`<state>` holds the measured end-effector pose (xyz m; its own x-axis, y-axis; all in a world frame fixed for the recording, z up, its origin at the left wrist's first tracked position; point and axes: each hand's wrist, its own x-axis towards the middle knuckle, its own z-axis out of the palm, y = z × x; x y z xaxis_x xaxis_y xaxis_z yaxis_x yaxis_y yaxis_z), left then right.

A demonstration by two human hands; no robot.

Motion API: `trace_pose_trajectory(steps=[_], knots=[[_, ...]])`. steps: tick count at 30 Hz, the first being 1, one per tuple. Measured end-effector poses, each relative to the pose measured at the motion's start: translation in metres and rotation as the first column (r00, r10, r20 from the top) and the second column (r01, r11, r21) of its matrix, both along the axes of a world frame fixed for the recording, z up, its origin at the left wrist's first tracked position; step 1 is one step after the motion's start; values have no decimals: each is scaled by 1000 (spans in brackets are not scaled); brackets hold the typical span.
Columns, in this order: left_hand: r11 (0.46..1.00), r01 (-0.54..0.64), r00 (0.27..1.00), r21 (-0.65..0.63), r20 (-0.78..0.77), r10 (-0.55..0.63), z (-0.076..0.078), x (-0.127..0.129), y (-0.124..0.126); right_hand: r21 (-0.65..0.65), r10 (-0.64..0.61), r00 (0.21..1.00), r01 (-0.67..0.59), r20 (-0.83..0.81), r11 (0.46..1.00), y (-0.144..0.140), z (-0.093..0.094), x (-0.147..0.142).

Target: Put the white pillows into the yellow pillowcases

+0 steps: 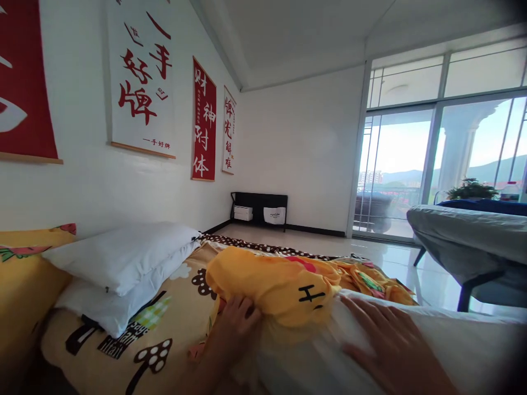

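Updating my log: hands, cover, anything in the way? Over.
Left hand curled on yellow cover; right hand spread on white pillow. Cover partly over pillow. No obstruction visible.

White walls (300,148) meet a pale ceiling (296,33), with a dark skirting board (315,230) along the bottom. Four hanging scrolls (205,120) in red and white line the left side, bearing large brush-style characters. In the far corner stands a low black rack (257,204) with a white box (242,213) and a white bag (274,215). Daylight comes through tall glass doors (395,159) on the right, shining on the glossy floor (391,255) near a grey chair (469,236); hills (405,178) show outside
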<state>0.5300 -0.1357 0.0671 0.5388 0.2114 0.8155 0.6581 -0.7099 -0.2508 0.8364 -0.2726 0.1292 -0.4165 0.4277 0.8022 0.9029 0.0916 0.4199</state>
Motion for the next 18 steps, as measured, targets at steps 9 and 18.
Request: trace_pose_trajectory(steps=[9, 18], knots=[[974, 214, 972, 71, 86, -220, 16, 16, -43, -183, -113, 986, 134, 120, 974, 41, -7, -5], [968, 245, 969, -51, 19, -245, -42, 2, -15, -340, -242, 970, 221, -19, 914, 57, -5, -5]])
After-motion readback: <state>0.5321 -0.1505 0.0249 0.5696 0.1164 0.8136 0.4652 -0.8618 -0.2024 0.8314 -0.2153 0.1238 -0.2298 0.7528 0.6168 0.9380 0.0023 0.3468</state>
